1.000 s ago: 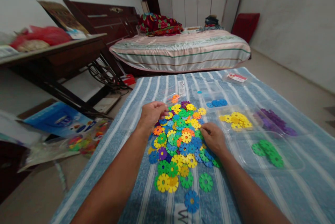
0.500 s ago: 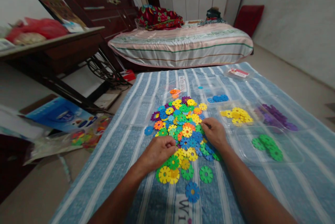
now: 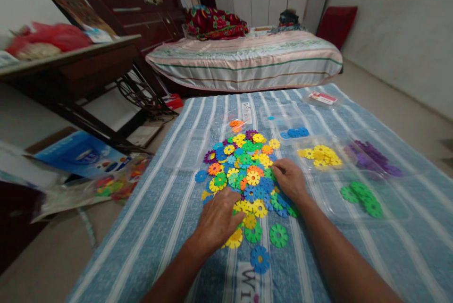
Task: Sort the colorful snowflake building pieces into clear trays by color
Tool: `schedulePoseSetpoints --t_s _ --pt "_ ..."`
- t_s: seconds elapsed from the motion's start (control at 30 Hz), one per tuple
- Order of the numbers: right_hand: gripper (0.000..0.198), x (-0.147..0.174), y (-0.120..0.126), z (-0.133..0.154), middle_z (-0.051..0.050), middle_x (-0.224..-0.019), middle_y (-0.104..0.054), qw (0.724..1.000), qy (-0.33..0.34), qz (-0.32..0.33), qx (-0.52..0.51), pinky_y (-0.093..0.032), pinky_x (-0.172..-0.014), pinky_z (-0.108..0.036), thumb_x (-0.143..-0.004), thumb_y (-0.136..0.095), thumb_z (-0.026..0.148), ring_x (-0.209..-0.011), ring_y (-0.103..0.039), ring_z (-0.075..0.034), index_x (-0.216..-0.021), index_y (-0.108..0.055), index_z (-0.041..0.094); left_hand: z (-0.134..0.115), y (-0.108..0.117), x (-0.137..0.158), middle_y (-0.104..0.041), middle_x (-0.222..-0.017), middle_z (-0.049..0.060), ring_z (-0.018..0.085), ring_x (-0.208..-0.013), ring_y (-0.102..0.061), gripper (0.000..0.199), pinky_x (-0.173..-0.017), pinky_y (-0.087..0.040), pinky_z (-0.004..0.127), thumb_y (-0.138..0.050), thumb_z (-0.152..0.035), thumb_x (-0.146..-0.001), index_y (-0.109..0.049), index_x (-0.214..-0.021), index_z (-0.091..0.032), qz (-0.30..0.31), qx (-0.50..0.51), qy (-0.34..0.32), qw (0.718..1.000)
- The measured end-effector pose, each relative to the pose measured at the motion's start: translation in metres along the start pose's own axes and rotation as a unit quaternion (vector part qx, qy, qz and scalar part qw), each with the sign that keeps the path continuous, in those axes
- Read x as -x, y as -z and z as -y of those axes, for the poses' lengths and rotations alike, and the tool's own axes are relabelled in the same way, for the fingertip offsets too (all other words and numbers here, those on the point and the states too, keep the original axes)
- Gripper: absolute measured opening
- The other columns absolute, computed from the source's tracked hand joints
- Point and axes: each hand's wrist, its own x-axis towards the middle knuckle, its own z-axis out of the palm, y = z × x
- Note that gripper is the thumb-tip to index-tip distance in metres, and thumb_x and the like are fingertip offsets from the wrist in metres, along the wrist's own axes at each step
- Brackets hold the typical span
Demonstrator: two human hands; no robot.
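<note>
A heap of notched, flower-shaped plastic discs (image 3: 253, 178) in yellow, green, blue, orange and purple lies on the striped cloth. Over the heap's near left side is my left hand (image 3: 220, 215), back upward, thumb apart from the fingers, with yellow discs around it. My right hand (image 3: 290, 179) rests at the heap's right edge with its fingers curled in and closed; what they hold, if anything, is hidden. A green disc (image 3: 279, 235) and a blue disc (image 3: 260, 259) lie apart, nearer to me.
Clear plastic trays on the right hold green discs (image 3: 364, 199), yellow discs (image 3: 322, 157), purple discs (image 3: 373, 157) and blue discs (image 3: 295, 133). Orange discs (image 3: 236, 126) lie behind the heap. A clear tray (image 3: 184, 152) stands left of it. Beyond is a bed (image 3: 244, 64).
My left hand has turned palm down, its fingers uncurling, and covers discs at the near left that showed before. My right hand has stayed almost still.
</note>
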Motion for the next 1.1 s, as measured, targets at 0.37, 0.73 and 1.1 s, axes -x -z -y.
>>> schedulePoseSetpoints --t_s 0.37,0.73,1.1 --pt "0.019 -0.003 0.001 0.003 -0.003 -0.077 -0.066 1.000 0.006 -0.006 -0.008 -0.043 -0.073 -0.029 -0.082 -0.051 0.025 -0.078 -0.058 -0.018 -0.071 -0.065 0.021 0.003 0.004 -0.007 -0.052 -0.062 -0.002 0.013 -0.062 -0.050 0.011 -0.057 -0.034 0.023 -0.053 -0.021 -0.072 -0.053 -0.062 -0.019 -0.013 0.176 -0.003 0.984" --pt "0.018 -0.002 -0.001 0.005 -0.004 -0.075 -0.066 1.000 -0.006 -0.013 0.004 -0.042 -0.066 -0.030 -0.081 -0.052 0.027 -0.073 -0.058 -0.020 -0.073 -0.067 0.020 -0.059 0.028 -0.058 -0.056 -0.057 -0.003 0.009 -0.052 -0.052 0.007 -0.051 -0.041 0.020 -0.060 -0.023 -0.069 -0.059 -0.068 -0.016 -0.051 0.462 -0.024 0.885" --pt "0.021 -0.004 0.000 0.003 -0.004 -0.076 -0.065 1.000 0.009 -0.011 0.003 -0.042 -0.070 -0.030 -0.082 -0.051 0.028 -0.075 -0.058 -0.019 -0.071 -0.067 0.021 -0.065 0.034 -0.067 -0.063 -0.063 -0.002 0.010 -0.056 -0.057 0.012 -0.057 -0.047 0.022 -0.062 -0.027 -0.072 -0.065 -0.075 -0.016 -0.078 0.453 -0.055 0.886"
